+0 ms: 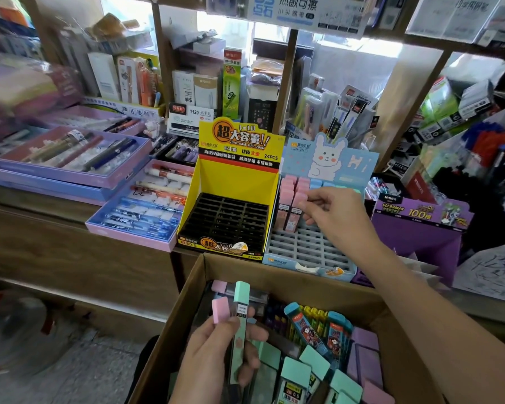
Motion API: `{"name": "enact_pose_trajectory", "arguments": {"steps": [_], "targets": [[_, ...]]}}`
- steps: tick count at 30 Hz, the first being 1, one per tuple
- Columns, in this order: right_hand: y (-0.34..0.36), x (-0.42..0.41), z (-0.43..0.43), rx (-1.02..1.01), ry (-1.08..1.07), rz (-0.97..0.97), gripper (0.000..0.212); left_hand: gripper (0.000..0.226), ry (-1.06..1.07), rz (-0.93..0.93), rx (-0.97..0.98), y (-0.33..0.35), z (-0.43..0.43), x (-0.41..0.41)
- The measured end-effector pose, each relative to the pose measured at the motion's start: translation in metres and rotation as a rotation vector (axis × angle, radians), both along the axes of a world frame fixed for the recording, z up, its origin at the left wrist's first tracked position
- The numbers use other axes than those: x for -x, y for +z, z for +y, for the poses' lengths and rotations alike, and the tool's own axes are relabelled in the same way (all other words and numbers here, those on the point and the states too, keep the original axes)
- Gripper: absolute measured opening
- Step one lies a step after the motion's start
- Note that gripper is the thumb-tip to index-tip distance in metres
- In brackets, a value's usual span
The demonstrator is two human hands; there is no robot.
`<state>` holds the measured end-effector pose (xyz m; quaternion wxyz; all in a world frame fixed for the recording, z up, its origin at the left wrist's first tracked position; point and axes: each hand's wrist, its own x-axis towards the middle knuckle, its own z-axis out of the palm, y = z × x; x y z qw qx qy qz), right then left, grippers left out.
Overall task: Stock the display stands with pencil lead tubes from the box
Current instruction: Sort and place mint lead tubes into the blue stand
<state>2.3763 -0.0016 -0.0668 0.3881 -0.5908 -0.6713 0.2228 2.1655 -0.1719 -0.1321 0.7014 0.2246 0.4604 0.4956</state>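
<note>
Head view: the right hand point(333, 214) reaches out over the blue bunny stand point(306, 253), thumb and fingertips pinching the cap of a pink tube point(295, 212). That tube stands upright in the stand's white grid, in the left part, right beside the other pink tubes point(286, 191) that fill the back-left slots. Blue-capped tubes point(321, 183) peek out behind the knuckles.

Down low, the left hand point(216, 357) hovers above the cardboard box point(274, 272), fingers curled round a mint tube point(241, 313) held upright, cap on top. A second pink tube point(220, 309) is tucked in the same grip, just left of the mint one and touching it.

In the box there's a jumble of stock: mint-capped tubes point(298, 371) at the front, lilac ones point(365, 354) on the right, and blue packs with cartoon prints point(306, 328) leaning in the middle.

The yellow stand point(236, 176) sits just left of the blue one, side walls touching, its black slot grid point(225, 220) in plain sight. A purple stand point(420, 231) sits to the right. Pen trays point(70, 158) line the wooden counter on the left.
</note>
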Motion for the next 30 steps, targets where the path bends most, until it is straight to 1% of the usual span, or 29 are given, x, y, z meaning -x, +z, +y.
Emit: {"name": "enact_pose_trajectory", "arguments": {"steps": [4,7,9,12,16,19,25,30], "targets": [[0.002,0.0,-0.017,-0.042,-0.116,-0.002,0.017,0.027,0.016,-0.033,0.001,0.003,-0.001,0.0],[0.001,0.004,-0.04,-0.049,-0.132,0.04,0.01,0.026,0.036,-0.049,-0.007,0.004,-0.002,-0.001],[-0.002,0.008,-0.057,0.02,-0.035,0.11,0.007,0.027,0.041,-0.064,-0.005,0.005,-0.002,-0.002],[-0.01,0.017,-0.082,0.194,0.14,0.207,0.008,0.027,0.036,-0.094,-0.014,0.008,-0.002,-0.004],[-0.022,0.028,-0.101,0.397,0.292,0.29,0.012,0.028,0.012,-0.106,-0.044,0.013,-0.004,-0.008],[-0.025,0.035,-0.108,0.486,0.399,0.406,0.014,0.031,-0.032,-0.11,-0.065,0.014,-0.006,-0.008],[-0.024,0.032,-0.111,0.492,0.34,0.474,0.012,0.033,-0.079,-0.063,-0.098,0.014,-0.009,-0.008],[-0.003,0.011,-0.105,0.424,0.277,0.484,0.011,0.038,-0.018,-0.086,-0.019,0.003,-0.007,-0.006]]}}
